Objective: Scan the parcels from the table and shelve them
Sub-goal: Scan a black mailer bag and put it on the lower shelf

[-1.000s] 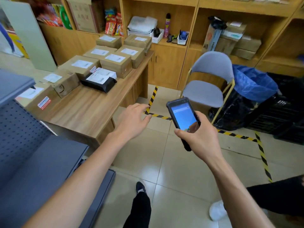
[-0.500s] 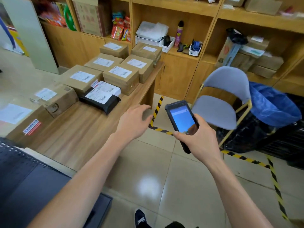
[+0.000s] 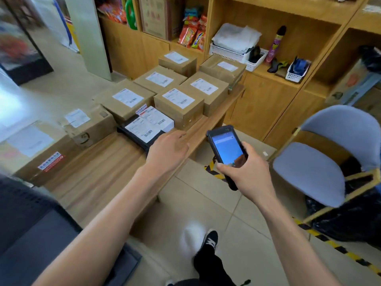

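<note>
Several brown cardboard parcels (image 3: 181,104) with white labels stand on the wooden table (image 3: 107,172). A flat black bag parcel (image 3: 142,133) with a white label lies at the table's near side, and a small white parcel (image 3: 158,118) rests on its far end. My left hand (image 3: 167,149) reaches over the table edge with relaxed fingers, right beside the black parcel and holding nothing. To its right, above the floor, my right hand (image 3: 247,172) grips a black handheld scanner (image 3: 225,149) whose blue screen is lit.
A dark grey metal shelf (image 3: 31,234) fills the lower left. Wooden wall shelving (image 3: 268,21) with snacks, baskets and boxes runs behind the table. A grey chair (image 3: 321,162) and black bags (image 3: 354,219) stand at right. Yellow-black tape (image 3: 340,248) marks the tiled floor.
I have stepped closer to the table. My left hand has moved forward from over the floor to the table edge beside the black parcel. The scanner stays in my right hand.
</note>
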Available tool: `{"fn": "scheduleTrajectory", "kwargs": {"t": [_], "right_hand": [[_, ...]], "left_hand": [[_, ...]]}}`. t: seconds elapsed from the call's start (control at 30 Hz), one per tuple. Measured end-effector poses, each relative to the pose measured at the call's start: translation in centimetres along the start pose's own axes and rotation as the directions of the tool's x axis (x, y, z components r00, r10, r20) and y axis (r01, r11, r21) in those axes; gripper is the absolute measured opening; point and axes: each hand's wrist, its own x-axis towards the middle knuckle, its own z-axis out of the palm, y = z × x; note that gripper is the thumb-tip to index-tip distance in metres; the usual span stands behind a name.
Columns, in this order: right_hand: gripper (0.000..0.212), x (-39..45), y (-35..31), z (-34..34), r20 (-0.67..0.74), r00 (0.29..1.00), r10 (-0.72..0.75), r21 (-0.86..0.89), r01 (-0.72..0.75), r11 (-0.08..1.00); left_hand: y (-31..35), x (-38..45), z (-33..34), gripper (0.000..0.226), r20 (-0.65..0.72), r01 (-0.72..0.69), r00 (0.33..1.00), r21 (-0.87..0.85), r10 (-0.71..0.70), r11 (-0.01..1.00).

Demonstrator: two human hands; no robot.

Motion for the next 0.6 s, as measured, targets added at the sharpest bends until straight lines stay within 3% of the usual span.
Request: {"fn": "scheduleTrajectory", "kwargs": {"t": [0.17, 0.3, 0.37, 0.5, 0.6], "right_hand": [[0.065, 8.2, 1.1, 1.0, 0.132, 0.991, 0.015, 0.039, -0.020, 0.999], [0.068, 13.4, 1.6, 3.0, 0.247, 0.968, -0.044, -0.003, 0.046, 0.999], [0.080, 15.0, 1.3, 4.1, 0.294, 0.954, -0.055, -0.022, 0.064, 0.998], [0.070, 17.9, 0.4, 6.8, 0.399, 0.911, -0.102, -0.030, 0.124, 0.992], [0.082, 20.1, -0.2, 9.2, 0.476, 0.876, -0.077, -0.044, 0.111, 0.993]], "left_hand": [[-1.3, 5.0, 1.1, 0.044, -0.014, 0.158, 0.987, -0.002, -0.158, 0.987], [-3.7, 6.5, 2.0, 0.042, -0.108, 0.291, 0.949, -0.075, -0.298, 0.954], [-5.1, 6.4, 2.5, 0.046, -0.137, 0.371, 0.912, -0.126, -0.387, 0.920], [-8.5, 6.5, 3.2, 0.053, -0.164, 0.519, 0.805, -0.271, -0.570, 0.811], [-11.1, 6.9, 4.0, 0.053, -0.176, 0.565, 0.725, -0.400, -0.665, 0.722]]}}
